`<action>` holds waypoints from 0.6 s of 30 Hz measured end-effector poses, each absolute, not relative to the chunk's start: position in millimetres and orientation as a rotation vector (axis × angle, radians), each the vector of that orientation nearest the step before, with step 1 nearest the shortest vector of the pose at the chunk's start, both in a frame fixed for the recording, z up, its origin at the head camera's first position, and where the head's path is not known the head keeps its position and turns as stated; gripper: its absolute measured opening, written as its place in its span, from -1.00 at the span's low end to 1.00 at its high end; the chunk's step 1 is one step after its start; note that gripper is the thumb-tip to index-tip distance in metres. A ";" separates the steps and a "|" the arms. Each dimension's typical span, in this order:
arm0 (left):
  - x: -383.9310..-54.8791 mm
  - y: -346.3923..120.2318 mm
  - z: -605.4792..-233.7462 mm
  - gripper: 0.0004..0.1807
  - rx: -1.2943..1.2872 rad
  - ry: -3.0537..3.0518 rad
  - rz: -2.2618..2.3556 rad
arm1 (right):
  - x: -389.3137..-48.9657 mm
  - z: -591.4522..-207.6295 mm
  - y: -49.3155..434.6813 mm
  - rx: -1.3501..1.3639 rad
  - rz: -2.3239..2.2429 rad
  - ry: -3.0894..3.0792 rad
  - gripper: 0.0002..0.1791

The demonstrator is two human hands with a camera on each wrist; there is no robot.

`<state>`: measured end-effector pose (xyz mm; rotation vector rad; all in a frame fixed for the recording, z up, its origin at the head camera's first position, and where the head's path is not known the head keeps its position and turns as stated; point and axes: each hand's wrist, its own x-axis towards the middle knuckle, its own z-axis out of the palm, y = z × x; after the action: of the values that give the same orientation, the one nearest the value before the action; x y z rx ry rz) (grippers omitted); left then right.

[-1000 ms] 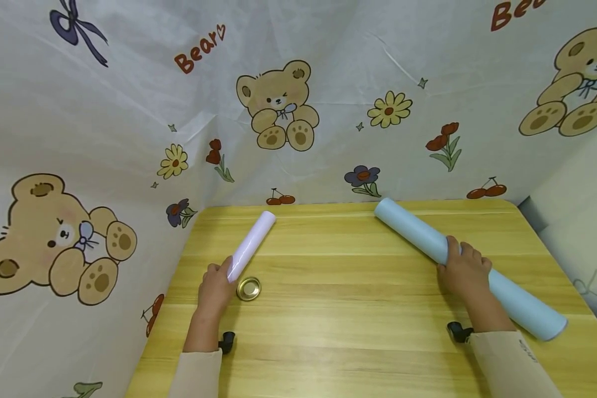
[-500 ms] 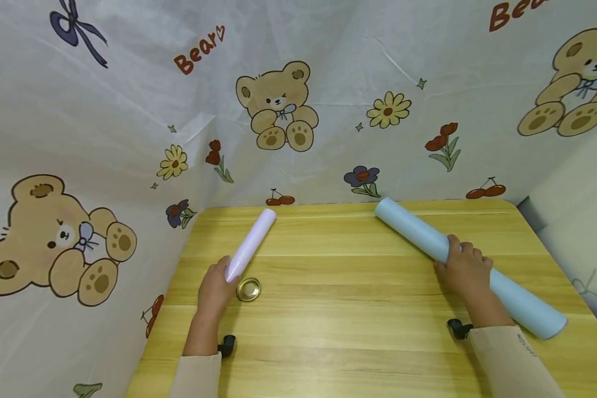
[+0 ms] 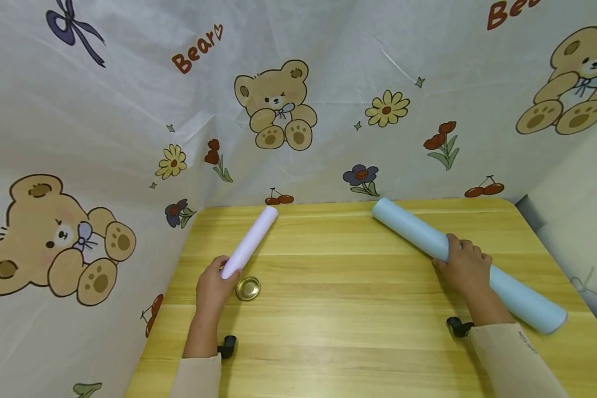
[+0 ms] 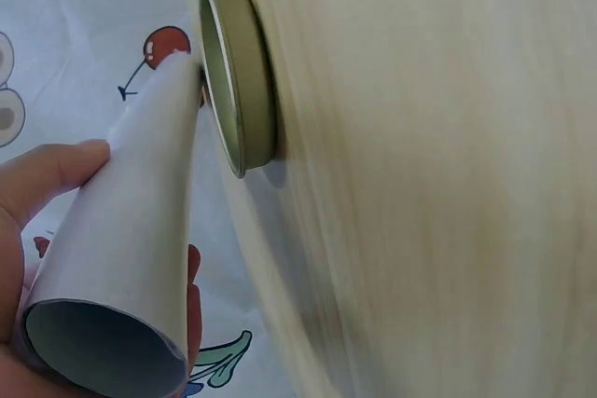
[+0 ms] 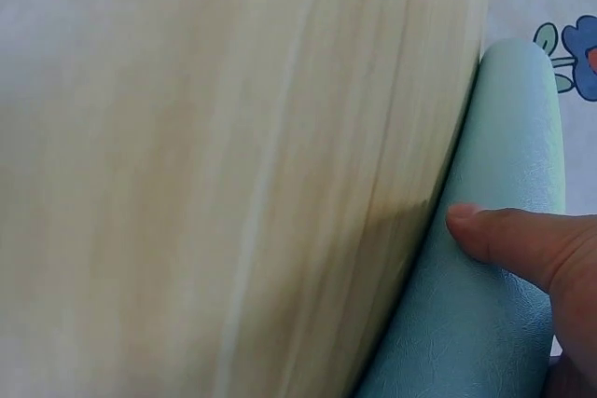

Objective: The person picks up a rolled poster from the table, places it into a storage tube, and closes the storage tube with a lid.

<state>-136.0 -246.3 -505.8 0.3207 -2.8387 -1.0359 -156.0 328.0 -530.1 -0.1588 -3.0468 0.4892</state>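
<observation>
My left hand [image 3: 214,287] grips the near end of a slim, pale lilac roll [image 3: 251,240], hollow at its open end. In the left wrist view, the thumb lies on one side of this roll [image 4: 126,221] and fingertips show on the other. Beside that hand, a shallow gold metal lid [image 3: 248,288] lies on the table with its hollow side up. My right hand [image 3: 462,268] lies over the middle of a longer, thicker light blue roll [image 3: 522,296] with a leathery surface. Its thumb presses the blue roll [image 5: 513,128] in the right wrist view; the other fingers are mostly hidden there.
The wooden table [image 3: 338,331] ends at the back against a hanging cloth [image 3: 338,50] printed with bears and flowers, which also runs along its left side. Black wrist mounts show under the left wrist [image 3: 228,347] and right wrist [image 3: 459,327]. A pale cable [image 3: 589,284] hangs at right.
The lilac roll has shifted slightly, its far end a little further back, and its near end sits deeper in my left hand. My right hand and the blue roll have barely moved.
</observation>
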 end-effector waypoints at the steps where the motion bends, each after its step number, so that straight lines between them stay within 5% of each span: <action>1: -136.2 -246.5 -505.6 -0.43 0.318 -2.836 -1.050 | -156.1 -530.8 328.1 -0.156 0.492 -3.041 -0.09; 10: -134.9 -248.2 -504.6 -0.33 0.279 -2.897 -1.129 | -152.6 -527.8 323.4 -0.150 0.508 -3.010 -0.08; 18: -130.9 -250.6 -499.3 -0.44 0.305 -2.822 -1.209 | -147.0 -522.3 317.1 -0.119 0.547 -2.905 -0.11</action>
<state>-130.9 -250.6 -499.3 0.3050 -2.8220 -1.2089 -147.0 317.1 -522.3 -0.1191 -2.9053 0.5470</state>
